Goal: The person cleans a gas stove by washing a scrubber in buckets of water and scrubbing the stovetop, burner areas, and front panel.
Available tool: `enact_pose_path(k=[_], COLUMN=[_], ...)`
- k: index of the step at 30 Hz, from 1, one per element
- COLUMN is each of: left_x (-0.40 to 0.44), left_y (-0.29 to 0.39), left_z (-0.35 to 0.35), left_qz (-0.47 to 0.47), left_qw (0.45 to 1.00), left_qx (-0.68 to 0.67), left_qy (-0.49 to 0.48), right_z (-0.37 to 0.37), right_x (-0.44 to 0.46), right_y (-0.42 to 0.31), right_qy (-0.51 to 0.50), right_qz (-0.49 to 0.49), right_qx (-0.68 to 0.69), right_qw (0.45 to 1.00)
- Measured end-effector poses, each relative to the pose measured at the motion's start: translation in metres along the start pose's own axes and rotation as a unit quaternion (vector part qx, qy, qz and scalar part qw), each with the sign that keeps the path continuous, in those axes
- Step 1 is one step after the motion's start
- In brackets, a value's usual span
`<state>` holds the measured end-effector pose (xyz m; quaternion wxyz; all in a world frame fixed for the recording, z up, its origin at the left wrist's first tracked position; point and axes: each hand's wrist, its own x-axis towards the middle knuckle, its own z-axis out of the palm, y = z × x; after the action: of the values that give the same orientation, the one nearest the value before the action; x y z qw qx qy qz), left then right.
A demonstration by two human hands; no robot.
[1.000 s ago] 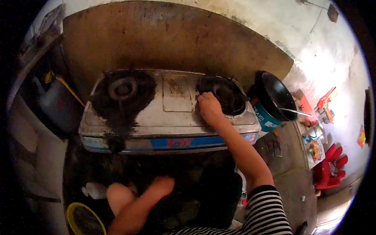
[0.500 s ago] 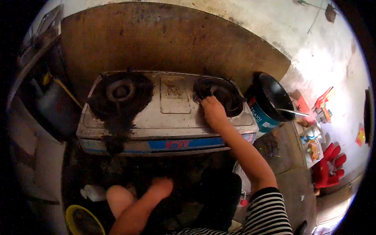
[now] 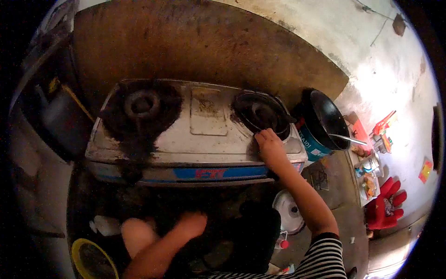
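Note:
A grimy two-burner gas stove (image 3: 209, 151) stands in front of me, its metal top stained and blackened. My right hand (image 3: 272, 149) is at the front rim of the right burner (image 3: 262, 114), fingers closed and pressed together against the edge. Whatever they pinch, if anything, is too small or hidden to make out. The left burner (image 3: 141, 104) sits in a thick black crust that runs down the stove's front. My left hand (image 3: 191, 225) hangs low in front of the stove near my bent knee. It is dim and smeared, so its fingers do not show.
Right of the stove, a black wok (image 3: 325, 116) with a metal-handled utensil (image 3: 346, 138) rests on a teal bucket (image 3: 312, 144). A round metal lid (image 3: 289, 211) lies below. Further right are a can (image 3: 367, 166) and a red glove-like item (image 3: 388, 204). A yellow-rimmed basin (image 3: 76, 253) sits lower left.
My right hand has moved from the burner's left side toward its front rim, to the right and nearer me. The view has shifted slightly. My left hand stays low.

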<state>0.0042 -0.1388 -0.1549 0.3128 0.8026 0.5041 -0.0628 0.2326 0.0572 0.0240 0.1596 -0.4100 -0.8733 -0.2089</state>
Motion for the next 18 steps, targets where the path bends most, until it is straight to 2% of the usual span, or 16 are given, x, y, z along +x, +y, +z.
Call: enact_pose_path(k=[3,5,8,11,14,18], left_x=[0.001,0.006,0.005,-0.012,-0.006,0.000], left_y=[-0.003,-0.010,-0.020,-0.008,-0.021,-0.025], left_z=[-0.005,0.006,0.019,-0.008,0.003,-0.006], left_qz=[0.011,0.034,0.013,0.013,0.005,-0.050], left_qw=[1.000,0.999,0.998,0.997,1.000,0.999], left_qx=[-0.013,0.011,0.024,-0.055,-0.005,0.014], left_qy=[-0.022,-0.006,0.051,0.043,0.012,-0.010], right_z=[0.007,0.016,0.012,-0.004,0.001,0.017], right_x=[0.025,0.045,0.037,-0.002,0.014,0.035], right_y=[-0.009,-0.016,-0.014,-0.007,-0.014,-0.026], right_qy=[0.000,-0.011,-0.005,0.014,-0.010,0.018], right_qz=[-0.076,-0.056,-0.020,-0.047,-0.031,0.002], right_qx=[-0.016,-0.009,0.036,0.011,0.016,0.057], right_qw=[0.997,0.998,0.999,0.999,0.999,0.998])
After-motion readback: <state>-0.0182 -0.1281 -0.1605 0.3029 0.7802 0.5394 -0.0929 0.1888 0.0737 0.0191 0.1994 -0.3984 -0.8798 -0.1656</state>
